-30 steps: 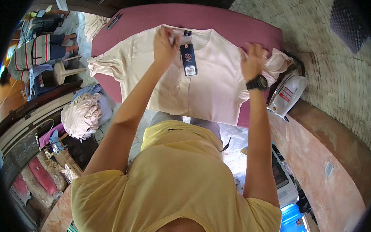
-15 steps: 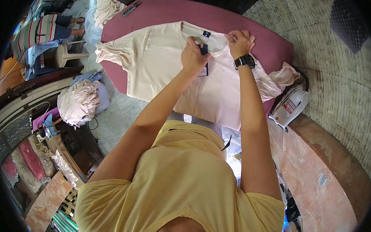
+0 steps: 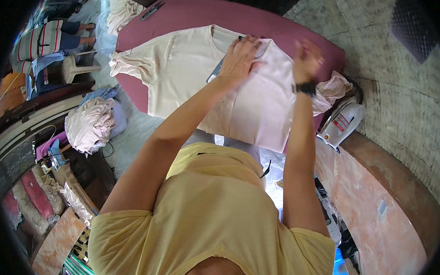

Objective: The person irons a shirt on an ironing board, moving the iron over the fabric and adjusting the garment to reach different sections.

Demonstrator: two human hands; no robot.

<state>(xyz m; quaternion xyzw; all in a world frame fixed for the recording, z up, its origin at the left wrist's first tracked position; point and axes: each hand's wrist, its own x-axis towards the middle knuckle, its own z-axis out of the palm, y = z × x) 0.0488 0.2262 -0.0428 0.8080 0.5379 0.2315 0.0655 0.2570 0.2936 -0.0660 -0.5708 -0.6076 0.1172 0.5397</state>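
Note:
A cream short-sleeved blouse (image 3: 193,69) lies spread on a maroon padded ironing board (image 3: 186,14). My left hand (image 3: 240,61) rests on it just below the neckline, fingers stretched out, holding nothing. From under that hand sticks out a dark hang tag (image 3: 215,72). My right hand (image 3: 307,61), with a black watch on its wrist, is beside the blouse's right shoulder. It is blurred, but the thumb stands apart from the fingers and nothing shows between them. The right sleeve (image 3: 333,88) is bunched at the board's edge.
A white iron (image 3: 344,121) stands at the board's right end. Small dark snips (image 3: 153,11) lie at its far left. A heap of pale cloth (image 3: 92,123) sits left of me. Beyond are a stool (image 3: 74,69) and a person in a striped shirt (image 3: 43,38).
My right hand has left the blouse's shoulder and moved right. My left hand has flattened out near the neckline; the hang tag now lies tilted to its left.

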